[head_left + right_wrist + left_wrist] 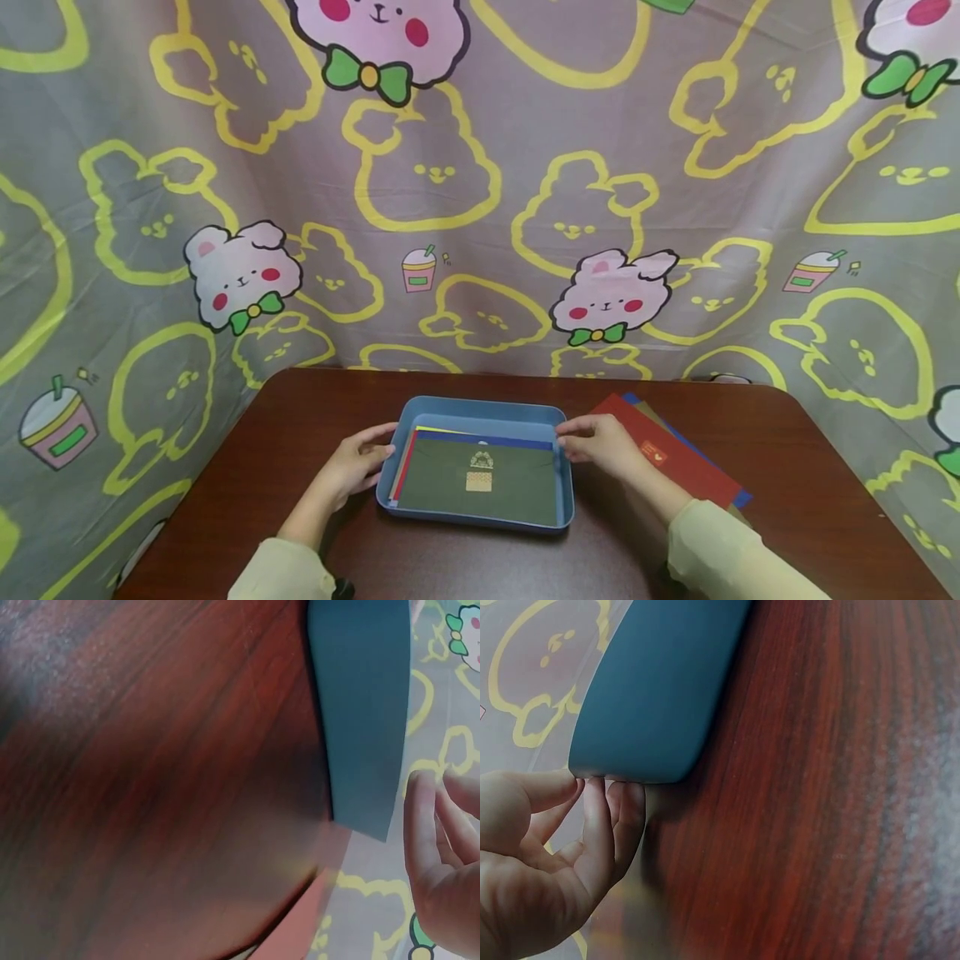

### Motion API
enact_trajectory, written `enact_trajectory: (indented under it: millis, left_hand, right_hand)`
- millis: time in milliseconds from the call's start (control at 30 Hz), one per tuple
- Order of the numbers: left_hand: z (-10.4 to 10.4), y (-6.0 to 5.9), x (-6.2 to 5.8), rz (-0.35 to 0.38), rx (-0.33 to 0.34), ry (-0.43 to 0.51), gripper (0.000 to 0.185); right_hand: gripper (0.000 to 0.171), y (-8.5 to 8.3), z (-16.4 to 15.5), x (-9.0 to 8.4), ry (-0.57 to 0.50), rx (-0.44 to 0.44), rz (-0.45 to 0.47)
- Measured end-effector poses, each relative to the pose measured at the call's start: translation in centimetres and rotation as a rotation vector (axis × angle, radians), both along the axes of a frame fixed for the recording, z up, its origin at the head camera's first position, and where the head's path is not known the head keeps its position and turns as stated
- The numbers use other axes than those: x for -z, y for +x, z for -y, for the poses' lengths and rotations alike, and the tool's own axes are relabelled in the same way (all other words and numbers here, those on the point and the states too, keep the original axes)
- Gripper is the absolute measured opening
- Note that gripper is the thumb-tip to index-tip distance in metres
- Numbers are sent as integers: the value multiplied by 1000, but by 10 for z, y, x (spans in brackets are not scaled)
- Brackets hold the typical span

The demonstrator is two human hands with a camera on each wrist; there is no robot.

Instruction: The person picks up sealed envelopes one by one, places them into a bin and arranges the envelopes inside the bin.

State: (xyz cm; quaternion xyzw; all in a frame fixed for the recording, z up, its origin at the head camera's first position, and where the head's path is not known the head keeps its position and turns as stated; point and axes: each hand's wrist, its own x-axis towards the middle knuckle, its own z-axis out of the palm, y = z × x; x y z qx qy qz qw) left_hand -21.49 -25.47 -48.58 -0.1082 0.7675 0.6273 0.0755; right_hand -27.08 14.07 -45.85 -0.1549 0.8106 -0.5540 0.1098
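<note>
A blue tray (480,406) stands on the table. Inside lie stacked flat paper pieces, with a dark green envelope-like sheet (517,479) on top bearing gold print; blue, red and yellow edges show beneath. My left hand (352,467) grips the tray's left side, thumb at the rim and fingers against the outer wall (652,690) in the left wrist view. At the right rim, my right hand (600,442) has its fingertips close together. In the right wrist view those fingers (421,825) appear beside the tray wall (360,712) with a narrow gap.
Right of the tray lies a red envelope (690,467) over blue and brown sheets, partly behind my right forearm. The dark wood table (315,417) has rounded far corners. A patterned curtain (495,250) hangs behind and around it.
</note>
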Motion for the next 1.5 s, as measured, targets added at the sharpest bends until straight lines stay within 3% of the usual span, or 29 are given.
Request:
enact_trajectory:
  millis: [400, 800, 1500]
  left_hand:
    - [1, -1, 1, 9, 6, -10, 45]
    - [3, -1, 2, 5, 1, -22, 43]
    - [0, 0, -1, 13, 2, -25, 44]
  right_hand:
    - [25, -2, -22, -17, 16, 60, -26]
    - [29, 3, -51, -27, 50, 66, -86]
    - [29, 9, -103, -10, 200, 122, -145]
